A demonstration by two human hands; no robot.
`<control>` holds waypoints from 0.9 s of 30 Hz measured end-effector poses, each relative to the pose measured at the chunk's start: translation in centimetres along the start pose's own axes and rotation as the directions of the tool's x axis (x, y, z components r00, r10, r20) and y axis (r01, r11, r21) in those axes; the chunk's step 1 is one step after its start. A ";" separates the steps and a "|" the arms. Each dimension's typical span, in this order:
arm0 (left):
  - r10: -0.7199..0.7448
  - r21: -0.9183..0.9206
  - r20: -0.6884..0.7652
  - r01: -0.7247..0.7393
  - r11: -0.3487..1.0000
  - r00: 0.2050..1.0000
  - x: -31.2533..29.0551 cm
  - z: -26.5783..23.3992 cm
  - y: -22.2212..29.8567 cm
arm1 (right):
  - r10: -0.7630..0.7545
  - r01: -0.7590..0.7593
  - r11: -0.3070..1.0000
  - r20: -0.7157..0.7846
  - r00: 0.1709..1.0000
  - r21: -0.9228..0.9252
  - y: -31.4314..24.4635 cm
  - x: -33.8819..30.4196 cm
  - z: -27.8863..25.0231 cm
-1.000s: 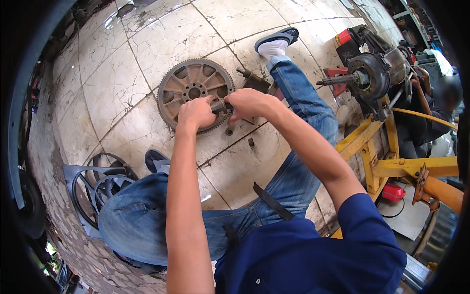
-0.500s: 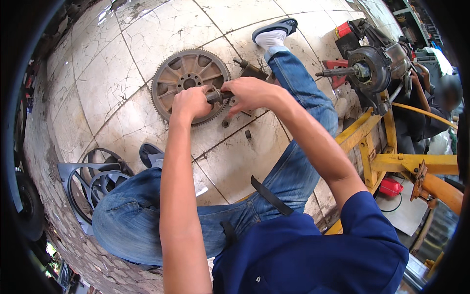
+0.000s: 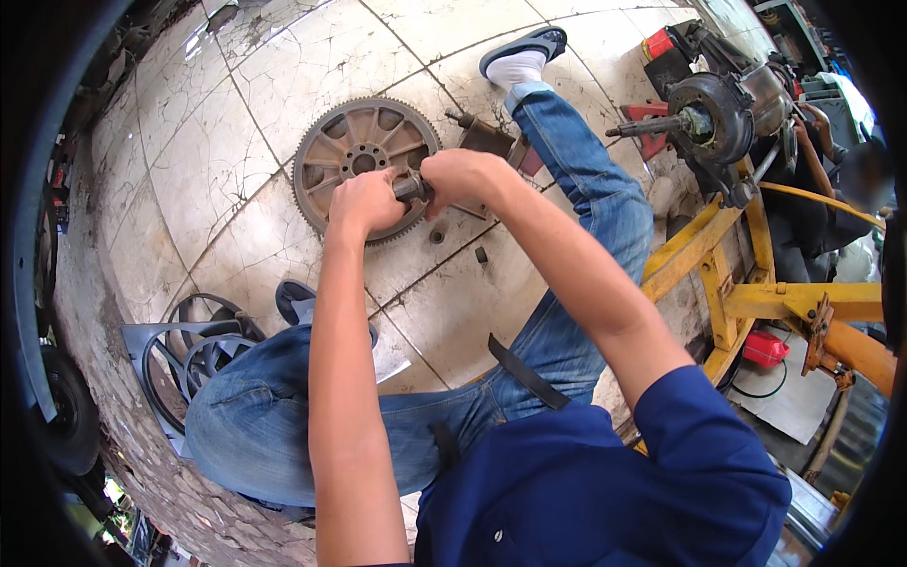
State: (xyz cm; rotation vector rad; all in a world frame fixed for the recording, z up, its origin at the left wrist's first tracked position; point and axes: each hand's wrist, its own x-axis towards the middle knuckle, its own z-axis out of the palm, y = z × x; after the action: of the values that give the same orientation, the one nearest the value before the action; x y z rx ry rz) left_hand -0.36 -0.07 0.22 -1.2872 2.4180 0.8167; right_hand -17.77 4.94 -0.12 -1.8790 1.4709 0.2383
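A small cylindrical metal part (image 3: 409, 188), dark and greasy, is held between my two hands over the near right edge of a toothed flywheel (image 3: 326, 142). My left hand (image 3: 365, 202) grips its left end with curled fingers. Around its right end my right hand (image 3: 463, 176) is closed, hiding most of that side. The flywheel lies flat on the floor, rusty brown with spokes and a ring of bolt holes. Just beyond my right hand lies a dark metal block with a stub (image 3: 480, 134). Two small dark cylindrical pieces, a bushing (image 3: 436, 237) and a plug (image 3: 481, 255), rest nearer me.
My outstretched leg (image 3: 586, 170) borders the work on the right. A yellow steel frame (image 3: 803, 300) and a hub assembly with a shaft (image 3: 709, 118) stand farther right, with another person behind. Grey plastic fan shrouds (image 3: 179, 350) lie by my bent knee at left.
My right hand has closed in around the part's right end, its fingers now more curled. My left hand keeps its hold. The view has shifted slightly.
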 end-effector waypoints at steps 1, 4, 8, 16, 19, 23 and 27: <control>-0.003 0.008 0.019 0.003 1.000 1.000 0.0 -0.1 0.1 | 0.017 -0.018 1.000 0.059 0.998 0.011 0.1 0.2 -0.2; -0.010 0.030 0.010 0.009 1.000 1.000 -0.3 0.1 0.0 | -0.046 0.040 0.990 0.034 0.998 0.138 0.6 -0.7 -0.7; 0.002 0.028 0.017 -0.002 1.000 1.000 -0.3 0.2 0.0 | -0.025 0.018 0.991 0.048 0.999 0.136 0.4 -1.3 -1.0; -0.009 0.031 0.008 0.008 0.999 1.000 -0.3 0.3 -0.2 | -0.075 0.063 0.978 0.056 0.996 0.198 0.6 -1.5 -1.9; -0.010 0.000 0.027 0.010 1.000 1.000 -0.2 -0.1 0.0 | -0.059 0.051 0.990 0.059 0.997 0.130 0.6 -1.9 -2.5; 0.003 0.027 0.022 -0.004 1.000 1.000 -0.1 0.0 0.0 | -0.081 0.076 0.995 0.096 0.992 0.061 0.4 -0.1 -0.4; -0.019 0.040 0.031 0.017 0.999 0.999 -0.5 -0.1 0.4 | -0.053 0.048 0.996 0.054 0.997 0.081 0.1 -1.7 -1.5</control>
State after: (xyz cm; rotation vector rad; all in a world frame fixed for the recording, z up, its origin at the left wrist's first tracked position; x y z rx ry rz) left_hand -0.37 0.40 0.67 -1.2703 2.3828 0.7740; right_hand -18.83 5.24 1.87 -1.8290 1.3743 0.2040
